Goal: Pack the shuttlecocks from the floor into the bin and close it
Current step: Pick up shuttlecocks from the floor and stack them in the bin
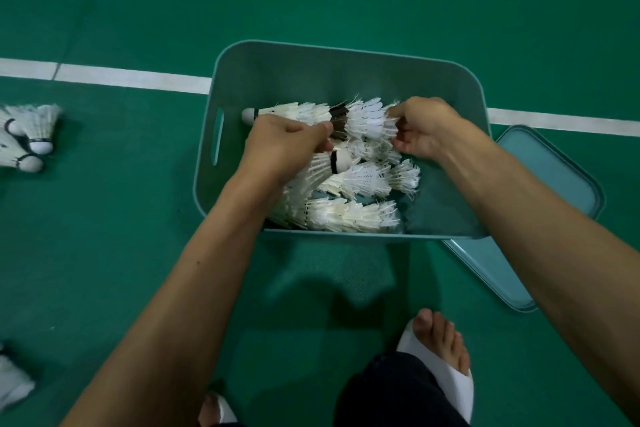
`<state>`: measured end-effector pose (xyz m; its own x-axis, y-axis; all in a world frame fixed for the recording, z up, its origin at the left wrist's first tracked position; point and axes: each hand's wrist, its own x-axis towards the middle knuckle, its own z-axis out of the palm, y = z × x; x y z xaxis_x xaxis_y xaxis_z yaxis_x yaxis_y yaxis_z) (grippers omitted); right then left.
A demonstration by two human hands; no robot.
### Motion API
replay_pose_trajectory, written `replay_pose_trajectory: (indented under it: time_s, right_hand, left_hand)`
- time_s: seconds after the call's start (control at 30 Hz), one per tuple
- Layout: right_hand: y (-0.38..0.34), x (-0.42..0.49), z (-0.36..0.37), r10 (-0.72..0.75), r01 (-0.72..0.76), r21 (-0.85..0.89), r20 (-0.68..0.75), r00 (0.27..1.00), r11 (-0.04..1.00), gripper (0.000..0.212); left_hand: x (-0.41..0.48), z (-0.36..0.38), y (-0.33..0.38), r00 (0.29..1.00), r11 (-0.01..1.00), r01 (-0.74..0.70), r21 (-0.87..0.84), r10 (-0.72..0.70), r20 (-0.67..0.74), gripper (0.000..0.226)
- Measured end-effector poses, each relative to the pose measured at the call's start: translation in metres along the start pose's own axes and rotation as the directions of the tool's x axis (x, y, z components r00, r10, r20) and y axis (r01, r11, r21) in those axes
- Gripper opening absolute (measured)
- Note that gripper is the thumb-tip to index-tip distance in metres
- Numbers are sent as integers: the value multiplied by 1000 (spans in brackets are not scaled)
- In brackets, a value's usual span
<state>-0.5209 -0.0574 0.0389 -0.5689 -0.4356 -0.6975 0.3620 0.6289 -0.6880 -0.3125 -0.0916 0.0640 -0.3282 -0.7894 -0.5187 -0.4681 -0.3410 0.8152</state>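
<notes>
A teal plastic bin point(346, 62) stands open on the green court floor, with several rows of stacked white feather shuttlecocks point(349, 215) lying in it. Both hands reach inside. My left hand point(280, 146) grips a stack of shuttlecocks near the bin's left side, fingers curled round it. My right hand point(422, 128) pinches the feathered end of the top row of shuttlecocks point(367, 118), which runs across the bin to a cork tip at the left wall. The bin's lid point(554, 184) lies flat on the floor to the right, partly under the bin.
More loose shuttlecocks point(27, 139) lie on the floor at the far left, and another white one point(10, 381) at the lower left edge. A white court line point(121, 74) crosses behind the bin. My foot in a white slipper point(440, 357) stands just in front.
</notes>
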Motion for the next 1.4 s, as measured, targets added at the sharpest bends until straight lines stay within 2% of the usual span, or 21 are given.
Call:
replay_pose_trajectory:
  time_s: [0.07, 0.13, 0.23, 0.3, 0.33, 0.37, 0.43, 0.47, 0.53, 0.6, 0.67, 0.73, 0.8, 0.83, 0.9, 0.93, 1.0, 1.13, 1.23, 1.3, 1.4]
  right_hand:
    - [2, 0, -4, -13, 13, 28, -5, 1000, 1000, 8]
    - [5, -4, -8, -122, 118, -38, -108, 987, 992, 19]
    - [16, -35, -12, -441, 336, -343, -296, 848, 877, 25]
    - [28, -71, -10, -581, 415, -471, -292, 759, 778, 23]
    - [34, -86, -9, -591, 427, -481, -264, 762, 766, 23]
    - [37, -99, -6, -544, 415, -447, -210, 813, 792, 27]
    - [39, -112, 3, -262, 247, -276, -16, 965, 929, 40]
    - [38, -113, 7, -95, 113, -196, 100, 990, 974, 42]
    - [37, -112, 13, 100, -88, -56, 303, 948, 995, 40]
    - [34, -107, 13, 125, -182, 120, 377, 918, 976, 29]
    - [30, -101, 7, 86, -155, 198, 320, 944, 968, 20]
    - [27, -98, -2, 12, -47, 164, 206, 978, 985, 16]
    - [25, -97, -13, -159, 159, -16, 13, 987, 987, 8]
    - [24, -98, -20, -329, 302, -209, -109, 938, 930, 2]
    - [21, -99, -34, -668, 426, -616, -230, 707, 663, 9]
    - [18, -101, -37, -752, 397, -726, -246, 611, 561, 16]
    - [11, -98, -39, -791, 335, -807, -244, 561, 486, 20]
    - [11, -74, -25, -752, 229, -877, -198, 628, 422, 11]
    - [18, -53, -14, -715, 214, -868, -204, 669, 448, 13]
    - [22, -39, -10, -643, 235, -785, -253, 723, 574, 15]
    - [24, -17, -7, -394, 209, -512, -285, 874, 833, 8]
  left_hand:
    - [-2, 2, 3, 999, 995, 50, -83, -48, 24, 26]
    - [-1, 4, 5, 995, 987, 96, -129, -92, 36, 24]
    - [2, 6, 5, 989, 960, 148, -236, -140, 48, 19]
    - [4, 8, 7, 982, 919, 189, -347, -185, 45, 16]
    - [4, 11, 8, 976, 882, 214, -421, -212, 51, 15]
    - [5, 14, 9, 969, 837, 235, -494, -239, 56, 14]
    - [9, 21, 11, 959, 740, 252, -624, -278, 59, 19]
    - [10, 26, 11, 956, 701, 250, -668, -287, 57, 26]
    - [9, 34, 11, 959, 688, 237, -686, -280, 51, 34]
    - [7, 37, 9, 963, 741, 232, -630, -269, 38, 33]
    - [6, 35, 6, 967, 828, 228, -513, -255, 18, 28]
    - [6, 29, 3, 979, 917, 188, -353, -204, -11, 15]
    - [4, 23, 2, 991, 971, 123, -207, -131, -25, 7]
    - [3, 20, 1, 996, 988, 85, -131, -90, -30, 9]
    - [2, 15, 1, 999, 1000, 19, 10, -19, -36, 10]
    - [2, 14, 1, 999, 998, 1, 68, 1, -34, 16]
    - [2, 13, 2, 1000, 989, -10, 145, 12, -14, 37]
    - [0, 19, 6, 999, 984, -42, 173, 38, 21, 62]
    - [-1, 23, 6, 998, 980, -27, 196, 16, 58, 70]
    - [-1, 24, 4, 997, 978, -5, 209, -12, 81, 72]
    - [4, 21, 2, 996, 973, 1, 232, -23, 92, 70]
